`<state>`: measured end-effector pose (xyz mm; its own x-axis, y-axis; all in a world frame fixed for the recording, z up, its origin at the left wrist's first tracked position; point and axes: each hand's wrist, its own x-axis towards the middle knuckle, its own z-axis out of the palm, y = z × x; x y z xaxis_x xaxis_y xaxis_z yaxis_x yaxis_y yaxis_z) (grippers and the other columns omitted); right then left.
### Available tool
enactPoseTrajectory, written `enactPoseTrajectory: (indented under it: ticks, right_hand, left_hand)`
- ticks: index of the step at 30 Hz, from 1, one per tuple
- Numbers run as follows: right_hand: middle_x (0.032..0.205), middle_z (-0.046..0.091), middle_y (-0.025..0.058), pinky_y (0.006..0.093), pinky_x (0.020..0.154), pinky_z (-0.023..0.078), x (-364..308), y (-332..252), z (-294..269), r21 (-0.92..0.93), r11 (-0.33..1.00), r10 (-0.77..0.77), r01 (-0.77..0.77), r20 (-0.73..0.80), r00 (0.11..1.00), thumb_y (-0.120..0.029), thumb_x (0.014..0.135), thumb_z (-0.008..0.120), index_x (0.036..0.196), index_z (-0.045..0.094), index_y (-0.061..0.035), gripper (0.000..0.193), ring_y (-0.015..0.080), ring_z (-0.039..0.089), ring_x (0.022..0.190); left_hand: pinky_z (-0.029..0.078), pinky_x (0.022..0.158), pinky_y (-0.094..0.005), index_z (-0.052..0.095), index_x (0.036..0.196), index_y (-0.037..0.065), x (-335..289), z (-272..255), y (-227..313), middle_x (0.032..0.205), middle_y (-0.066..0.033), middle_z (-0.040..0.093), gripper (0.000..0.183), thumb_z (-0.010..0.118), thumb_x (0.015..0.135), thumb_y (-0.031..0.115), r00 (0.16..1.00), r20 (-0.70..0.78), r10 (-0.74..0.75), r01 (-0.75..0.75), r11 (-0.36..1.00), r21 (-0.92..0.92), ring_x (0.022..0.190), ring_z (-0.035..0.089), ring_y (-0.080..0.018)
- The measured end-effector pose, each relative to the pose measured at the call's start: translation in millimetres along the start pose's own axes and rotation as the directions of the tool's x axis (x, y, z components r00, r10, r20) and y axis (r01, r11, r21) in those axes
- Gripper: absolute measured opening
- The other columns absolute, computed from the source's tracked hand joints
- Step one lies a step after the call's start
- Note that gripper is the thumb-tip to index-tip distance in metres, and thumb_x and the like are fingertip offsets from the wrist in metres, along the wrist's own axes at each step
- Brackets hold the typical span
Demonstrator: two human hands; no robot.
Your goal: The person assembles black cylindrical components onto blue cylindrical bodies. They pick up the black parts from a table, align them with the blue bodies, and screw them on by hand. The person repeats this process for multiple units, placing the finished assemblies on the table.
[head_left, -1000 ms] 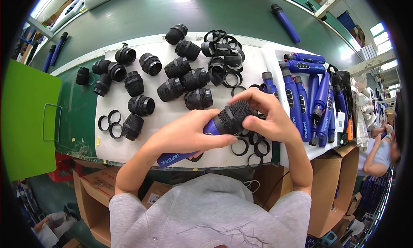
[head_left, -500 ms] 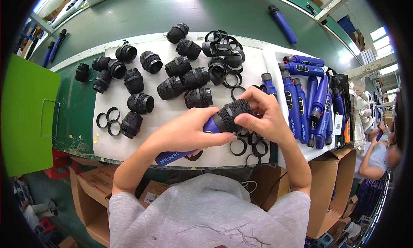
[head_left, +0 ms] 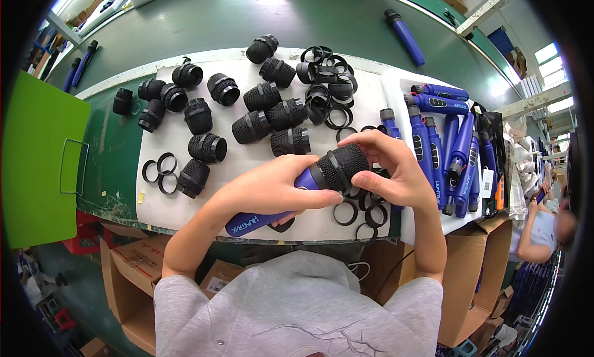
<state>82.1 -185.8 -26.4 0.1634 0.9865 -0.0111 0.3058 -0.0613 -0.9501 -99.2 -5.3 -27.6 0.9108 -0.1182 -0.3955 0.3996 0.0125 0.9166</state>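
Note:
A blue handheld microphone [head_left: 343, 166] with a black mesh head lies slantwise across my two hands, above the bench's near edge. My left hand [head_left: 272, 185] is wrapped round its blue body; the lower end shows beneath the wrist. At the mesh head, my right hand [head_left: 399, 171] has its thumb on the near side and its fingers on the far side. Beyond my hands lie several loose black mesh heads [head_left: 250, 127]. Black rings [head_left: 339, 117] are heaped to their right, and more rings [head_left: 345, 213] lie under my right hand.
Blue microphone bodies [head_left: 419, 148] without mesh heads fill a white tray on the right. A green board [head_left: 43, 165] stands at the left. Cardboard boxes [head_left: 468, 276] are below the bench. Another person [head_left: 533, 233] is at the far right.
My right hand's fingers have loosened and shifted slightly right on the mesh head, uncovering more of it. The left hand keeps its grip on the body.

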Motion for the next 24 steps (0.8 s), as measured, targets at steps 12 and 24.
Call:
enactPoseTrajectory:
  ticks: [12, 24]
  right_hand:
    - [0.074, 0.066, 0.0054, 0.0256, 0.057, 0.046, 0, 5, 15, -0.174, 0.984, -0.006, -0.028, -0.190, 0.982, -0.036, 0.084, 0.083, 0.100, 0.066, 0.0006, 0.043, 0.0107, 0.058, 0.061]
    - [0.101, 0.069, 0.0081, 0.0266, 0.069, 0.051, -3, -2, 1, -0.046, 0.997, -0.063, 0.059, -0.084, 0.994, -0.014, 0.081, 0.082, 0.128, 0.063, -0.0020, 0.052, 0.0145, 0.067, 0.089]
  left_hand:
    - [0.044, 0.040, -0.0287, 0.061, 0.098, -0.001, 0, 1, 2, 0.059, -0.0024, 0.056, 0.041, 0.073, 0.090, 0.038, 0.999, -0.018, -0.031, 0.031, 0.999, 0.022, 0.043, 0.057, -0.0127]
    - [0.043, 0.042, -0.0253, 0.062, 0.112, 0.000, 1, 0, 1, 0.063, -0.0006, 0.057, 0.041, 0.073, 0.090, 0.033, 0.999, -0.006, -0.033, 0.032, 0.999, -0.043, 0.045, 0.055, -0.0090]
